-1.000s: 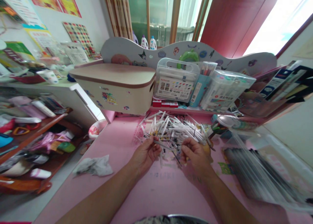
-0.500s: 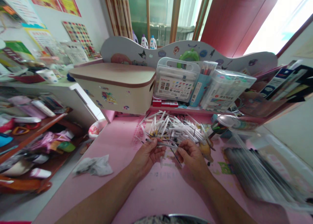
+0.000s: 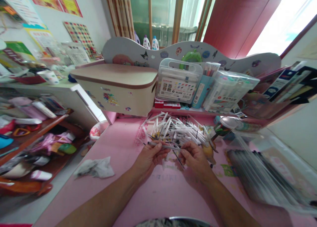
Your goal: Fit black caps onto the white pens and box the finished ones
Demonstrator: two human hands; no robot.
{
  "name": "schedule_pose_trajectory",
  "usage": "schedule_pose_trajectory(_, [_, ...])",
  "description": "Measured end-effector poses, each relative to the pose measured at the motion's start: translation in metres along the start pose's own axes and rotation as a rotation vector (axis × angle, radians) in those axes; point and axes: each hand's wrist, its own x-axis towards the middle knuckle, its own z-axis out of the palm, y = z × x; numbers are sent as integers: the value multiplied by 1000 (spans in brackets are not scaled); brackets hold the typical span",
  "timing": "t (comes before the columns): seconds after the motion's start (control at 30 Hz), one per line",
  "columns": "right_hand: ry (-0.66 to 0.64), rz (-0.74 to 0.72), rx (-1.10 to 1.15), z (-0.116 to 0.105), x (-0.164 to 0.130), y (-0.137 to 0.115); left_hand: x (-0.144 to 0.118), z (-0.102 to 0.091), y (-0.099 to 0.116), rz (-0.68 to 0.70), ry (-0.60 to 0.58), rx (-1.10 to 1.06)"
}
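Note:
My left hand (image 3: pixel 148 157) is closed on a slim pen (image 3: pixel 170 147) with a dark left end and a pale, clear-looking barrel, held almost level above the pink desk. At the pen's right end, the fingertips of my right hand (image 3: pixel 195 158) are pinched together, seemingly on its tip. A thin dark stick (image 3: pixel 177 158), like a pen refill, slants down beside the right fingers; whether they hold it too is unclear. Just beyond both hands lies a loose heap of white tubes (image 3: pixel 182 129) mixed with thin dark sticks.
At right, a clear plastic box (image 3: pixel 284 187) holds many dark-ended, pen-like sticks. A crumpled tissue (image 3: pixel 95 167) lies at left on the pink desk (image 3: pixel 99 204). A lidded beige bin (image 3: pixel 119 91) and marker cases (image 3: pixel 179 85) stand behind; a jar of pens (image 3: pixel 223 128) is at the right.
My left thumb and fingers have curled in more around the pen, which has shifted very slightly. My right hand stays nearly in place.

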Motion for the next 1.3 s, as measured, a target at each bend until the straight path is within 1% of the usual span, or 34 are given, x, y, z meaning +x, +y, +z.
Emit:
schedule_pose_trajectory(0.13, [-3, 10, 36, -2, 3, 8, -2, 2, -1, 62, -18, 20])
schedule_pose_trajectory(0.27, [-4, 27, 105, 0, 4, 11, -6, 7, -2, 101, 6, 59])
schedule_pose_trajectory(0.37, [29, 32, 148, 3, 2, 7, -8, 10, -3, 116, 18, 58])
schedule_pose_trajectory(0.47, [22, 32, 122, 7, 1, 2, -8, 11, -4, 127, 23, 54])
schedule_pose_trajectory(0.67, [69, 39, 220, 17, -1, -7, -10, 13, -7, 171, 39, 71])
schedule_pose_trajectory(0.8, [65, 41, 179, 13, -1, -8, -11, 13, -7, 179, 27, 74])
schedule_pose_trajectory(0.93, [-59, -4, -41, 6, -1, -6, -14, 14, -7, 195, -3, 141])
schedule_pose_trajectory(1.07, [-198, -162, -426, 11, -6, -17, -21, 17, -14, 235, -130, 275])
schedule_pose_trajectory(1.13, [-269, -231, -596, 14, -9, -26, -25, 18, -16, 278, -150, 330])
schedule_pose_trajectory(1.23, [-303, -321, -838, 13, -12, -38, -28, 17, -16, 285, -126, 379])
schedule_pose_trajectory(1.3, [-273, -413, -1012, 10, -14, -48, -28, 15, -15, 288, -103, 402])
